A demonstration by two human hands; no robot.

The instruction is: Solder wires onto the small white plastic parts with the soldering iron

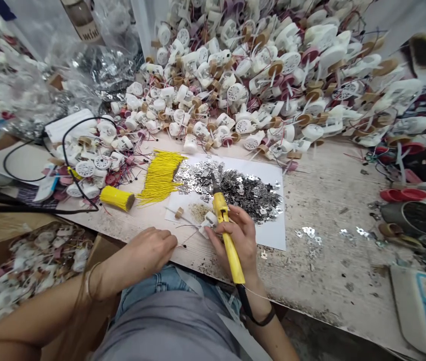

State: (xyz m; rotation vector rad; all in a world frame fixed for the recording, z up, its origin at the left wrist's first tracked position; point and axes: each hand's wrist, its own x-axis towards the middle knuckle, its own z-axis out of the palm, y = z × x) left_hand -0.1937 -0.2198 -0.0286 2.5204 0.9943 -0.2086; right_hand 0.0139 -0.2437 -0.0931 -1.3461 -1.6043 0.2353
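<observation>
Soldering iron (pixel 230 250) gripped firmly in right hand (pixel 241 240), white plastic part (pixel 208 219) pinched in its fingers; left hand (pixel 148 250) curled just beside, grip unclear; yellow wires (pixel 160 175), silver tabs (pixel 243 193) lying on paper (pixel 273 173), wired white parts (pixel 235 90) heaped behind.

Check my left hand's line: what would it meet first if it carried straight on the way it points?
The left hand would probably meet the thin wires first, then the small white plastic part at the right hand. Depth is hard to judge here.

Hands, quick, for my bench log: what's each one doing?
Left hand: half open, nothing visible in it.
Right hand: closed, holding a yellow-handled soldering iron.
</observation>
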